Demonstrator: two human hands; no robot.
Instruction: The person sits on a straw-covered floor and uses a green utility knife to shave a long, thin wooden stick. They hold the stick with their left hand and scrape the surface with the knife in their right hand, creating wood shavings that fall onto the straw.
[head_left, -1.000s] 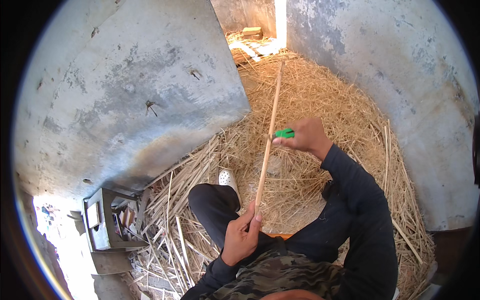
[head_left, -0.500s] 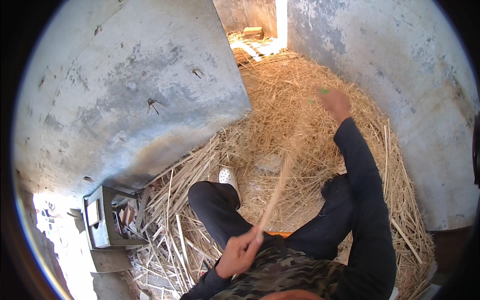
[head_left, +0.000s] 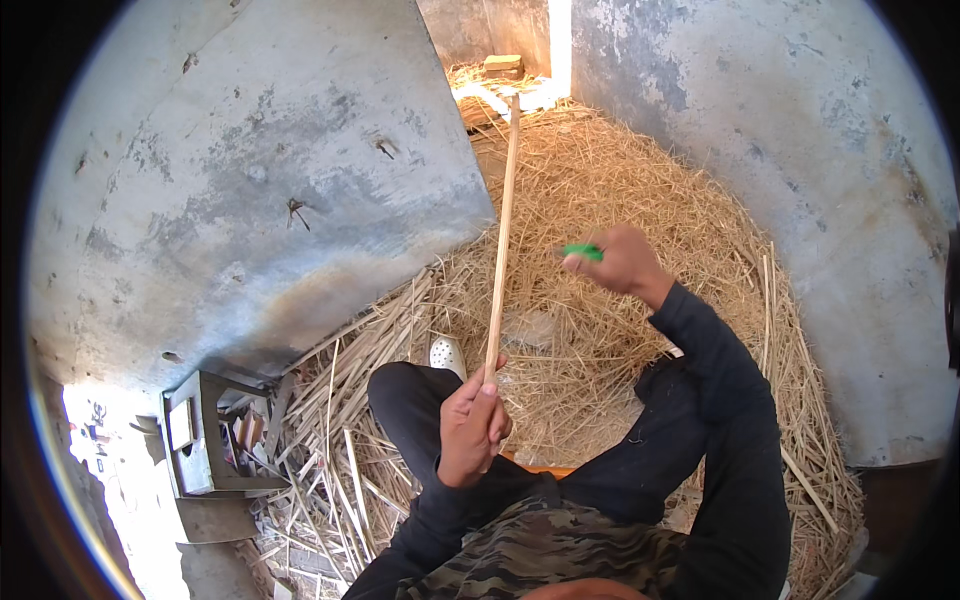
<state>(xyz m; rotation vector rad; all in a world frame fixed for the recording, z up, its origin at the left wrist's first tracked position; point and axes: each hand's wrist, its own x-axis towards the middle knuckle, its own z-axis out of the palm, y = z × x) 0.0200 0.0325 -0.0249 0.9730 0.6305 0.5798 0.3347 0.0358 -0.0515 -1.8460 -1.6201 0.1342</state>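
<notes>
A long, narrow strip of pale wood or bamboo (head_left: 505, 220) points up and away from me, nearly upright in the picture. My left hand (head_left: 472, 425) is closed around its near end, just in front of my lap. To the right of the strip and apart from it, my right hand (head_left: 628, 264) grips a small tool with a bright green handle (head_left: 582, 252). Motion blurs this tool, and I cannot make out its blade or tip. Beneath both hands lie curly straw-coloured shavings (head_left: 590, 190).
Split strips (head_left: 330, 400) are heaped at my left, beside a small wooden box frame (head_left: 205, 470) with bits inside. Weathered grey walls (head_left: 280, 170) stand on both sides. My white clog (head_left: 446, 354) rests among the shavings. Far off, a brick (head_left: 503, 66) sits near a bright gap.
The strip has swung from a blurred slant to the right into a steadier, more upright line. My right hand has come nearer and to the left with the green-handled tool.
</notes>
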